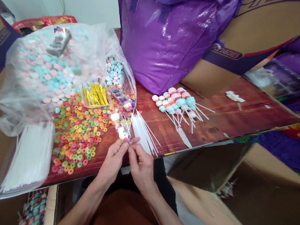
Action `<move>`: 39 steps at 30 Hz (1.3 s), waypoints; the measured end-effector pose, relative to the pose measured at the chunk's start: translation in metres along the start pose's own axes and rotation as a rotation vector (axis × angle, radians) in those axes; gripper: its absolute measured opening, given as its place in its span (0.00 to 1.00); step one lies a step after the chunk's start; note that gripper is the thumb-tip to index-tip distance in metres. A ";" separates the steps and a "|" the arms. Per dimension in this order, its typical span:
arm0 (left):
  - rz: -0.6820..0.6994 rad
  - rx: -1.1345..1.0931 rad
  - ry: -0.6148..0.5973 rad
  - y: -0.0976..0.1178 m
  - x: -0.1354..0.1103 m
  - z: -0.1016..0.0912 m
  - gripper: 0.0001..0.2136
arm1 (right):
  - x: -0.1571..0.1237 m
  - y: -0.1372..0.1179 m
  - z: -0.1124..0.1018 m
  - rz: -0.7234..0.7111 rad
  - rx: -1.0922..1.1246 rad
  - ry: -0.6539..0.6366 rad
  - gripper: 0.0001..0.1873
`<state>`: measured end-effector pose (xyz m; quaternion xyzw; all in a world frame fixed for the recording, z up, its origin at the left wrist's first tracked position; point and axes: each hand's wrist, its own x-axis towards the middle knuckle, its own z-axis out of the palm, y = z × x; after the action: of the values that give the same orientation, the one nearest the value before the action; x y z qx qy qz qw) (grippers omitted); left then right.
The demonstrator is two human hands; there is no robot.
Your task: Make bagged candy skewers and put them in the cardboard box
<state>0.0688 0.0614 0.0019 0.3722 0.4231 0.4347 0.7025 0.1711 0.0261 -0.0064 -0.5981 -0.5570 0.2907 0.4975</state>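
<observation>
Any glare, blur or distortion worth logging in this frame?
Head view throughout: white glare streaks on the shiny purple plastic bag; pastel pink-and-blue round candies look smeared behind cloudy clear plastic; the clear-wrapped candy stick looks soft, fine detail lost; edges seem stretched, as by a wide lens.

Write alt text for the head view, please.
A left hand and right hand pinch the near end of a seemingly bagged marshmallow skewer at a table's edge. Candy rings, gold twist ties and white sticks lie left; piled marshmallow skewers lie right.
</observation>
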 end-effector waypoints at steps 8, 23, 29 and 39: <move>-0.049 -0.087 -0.059 0.012 -0.008 -0.012 0.16 | 0.007 -0.006 0.002 -0.179 -0.089 0.002 0.12; 0.066 -0.344 0.207 0.025 0.019 -0.014 0.13 | 0.007 -0.011 -0.004 -0.263 -0.180 0.206 0.04; 0.140 -0.342 0.230 0.024 0.019 -0.002 0.13 | 0.008 -0.008 0.007 -0.038 0.032 0.260 0.05; 0.264 -0.370 0.263 0.020 0.017 0.013 0.14 | 0.017 -0.007 0.012 0.262 0.345 0.290 0.06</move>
<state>0.0793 0.0824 0.0196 0.2296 0.3719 0.6372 0.6348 0.1608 0.0445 -0.0008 -0.6068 -0.3397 0.3545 0.6250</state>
